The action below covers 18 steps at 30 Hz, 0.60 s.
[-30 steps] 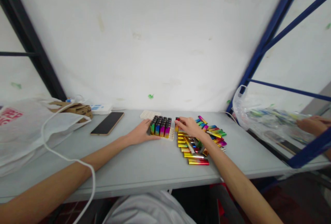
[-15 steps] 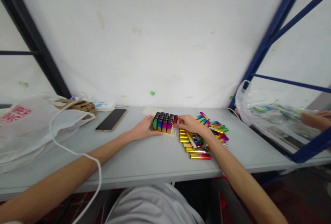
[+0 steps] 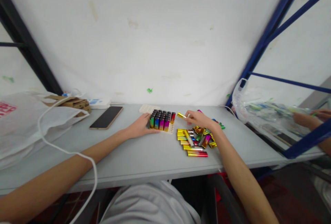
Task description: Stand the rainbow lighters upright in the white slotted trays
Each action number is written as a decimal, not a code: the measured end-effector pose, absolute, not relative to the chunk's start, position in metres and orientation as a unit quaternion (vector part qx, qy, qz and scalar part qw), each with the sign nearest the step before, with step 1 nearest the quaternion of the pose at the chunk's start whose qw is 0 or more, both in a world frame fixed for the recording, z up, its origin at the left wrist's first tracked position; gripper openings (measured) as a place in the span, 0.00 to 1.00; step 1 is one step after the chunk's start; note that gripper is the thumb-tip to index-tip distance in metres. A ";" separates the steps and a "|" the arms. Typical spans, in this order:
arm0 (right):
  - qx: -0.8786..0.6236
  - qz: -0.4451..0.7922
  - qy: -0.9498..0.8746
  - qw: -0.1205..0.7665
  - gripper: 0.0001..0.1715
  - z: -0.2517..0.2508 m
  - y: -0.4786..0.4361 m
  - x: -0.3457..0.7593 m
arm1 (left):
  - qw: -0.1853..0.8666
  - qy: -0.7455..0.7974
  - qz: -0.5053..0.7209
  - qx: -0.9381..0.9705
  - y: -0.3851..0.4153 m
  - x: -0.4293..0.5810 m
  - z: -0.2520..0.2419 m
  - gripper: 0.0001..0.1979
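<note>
1. On the white bag (image 3: 20, 127) at the left edge of the bench (image 3: 144, 162) I see red capital letters (image 3: 5, 108). The picture's edge cuts them off. They seem to end in "ER", but I cannot read the whole word.
2. The power strip (image 3: 99, 102) at the back edge carries a blue label (image 3: 94, 101), too small to read.
3. Any print on the lighters (image 3: 192, 144) right of the middle is too small to tell.

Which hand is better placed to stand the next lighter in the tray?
Right: the right hand holds a gold lighter just beside the tray of upright lighters; the left hand rests against its left side.
</note>
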State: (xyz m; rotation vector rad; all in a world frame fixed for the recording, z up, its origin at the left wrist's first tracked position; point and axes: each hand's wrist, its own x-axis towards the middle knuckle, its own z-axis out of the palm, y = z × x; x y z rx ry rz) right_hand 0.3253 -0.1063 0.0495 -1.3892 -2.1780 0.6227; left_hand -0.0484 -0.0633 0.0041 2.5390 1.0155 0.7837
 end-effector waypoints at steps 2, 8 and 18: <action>-0.502 0.227 -0.774 0.312 0.25 0.056 -0.108 0.324 | 0.145 0.352 0.268 0.885 -0.063 -0.049 0.004 0.45; -0.493 0.248 -0.660 0.509 0.36 0.062 -0.104 0.310 | 0.149 0.357 0.267 0.883 -0.063 -0.048 0.004 0.45; -0.410 0.430 -0.621 0.511 0.38 0.050 -0.114 0.260 | 0.147 0.345 0.280 0.884 -0.062 -0.049 0.001 0.43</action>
